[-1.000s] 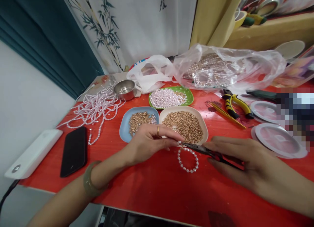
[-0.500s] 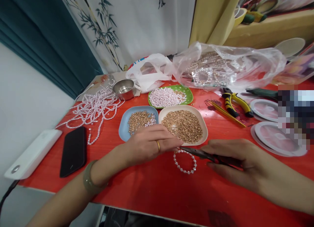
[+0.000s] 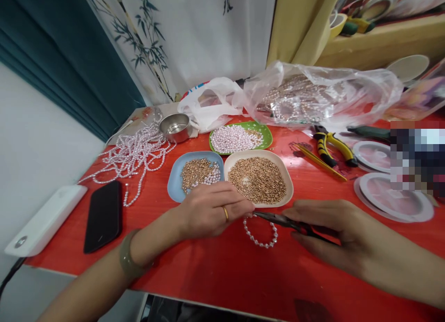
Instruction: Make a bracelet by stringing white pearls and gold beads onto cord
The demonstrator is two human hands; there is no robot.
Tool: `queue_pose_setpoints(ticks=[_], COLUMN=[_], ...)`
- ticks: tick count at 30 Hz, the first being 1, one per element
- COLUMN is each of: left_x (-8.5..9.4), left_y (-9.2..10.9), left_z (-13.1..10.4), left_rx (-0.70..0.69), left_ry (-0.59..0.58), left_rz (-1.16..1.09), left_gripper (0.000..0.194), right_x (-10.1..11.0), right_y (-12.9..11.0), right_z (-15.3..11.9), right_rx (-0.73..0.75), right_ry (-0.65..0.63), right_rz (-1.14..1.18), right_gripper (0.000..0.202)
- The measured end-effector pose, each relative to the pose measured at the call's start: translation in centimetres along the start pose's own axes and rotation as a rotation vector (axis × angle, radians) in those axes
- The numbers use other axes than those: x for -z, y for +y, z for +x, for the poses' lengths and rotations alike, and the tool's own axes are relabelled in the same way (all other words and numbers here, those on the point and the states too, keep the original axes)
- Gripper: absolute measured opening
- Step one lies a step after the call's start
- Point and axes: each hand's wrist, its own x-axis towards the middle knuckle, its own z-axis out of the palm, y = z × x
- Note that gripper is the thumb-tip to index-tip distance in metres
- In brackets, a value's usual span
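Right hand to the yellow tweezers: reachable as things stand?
Likely yes: only red tabletop shows between the right hand and the yellow tweezers, though its fingers hold dark pliers that may need setting down.

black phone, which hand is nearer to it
Left. The left hand is to the right of the black phone; the right hand, holding dark pliers, is farther right.

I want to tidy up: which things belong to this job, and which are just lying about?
In the job:
- beaded loop
- dark pliers in right hand
- left hand
- probably cream plate, blue plate, green plate

Apparently lying about:
- black phone
- white device
- metal bowl
- yellow-black pliers
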Motion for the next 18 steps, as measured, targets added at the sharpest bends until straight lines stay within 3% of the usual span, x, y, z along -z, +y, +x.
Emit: queue_pose_setpoints(ticks=[18], left_x=[-0.39], left_y=[-0.14], left_z=[-0.17], left_rx=[0.01], left_ry=[-0.055], left_rz=[-0.076], left_gripper=[0.012], right_x=[0.16], right_y=[-0.06], right_z=[-0.45], right_rx=[0.065], right_ry=[0.008], right_rz=[-0.072], right_gripper=[0.038])
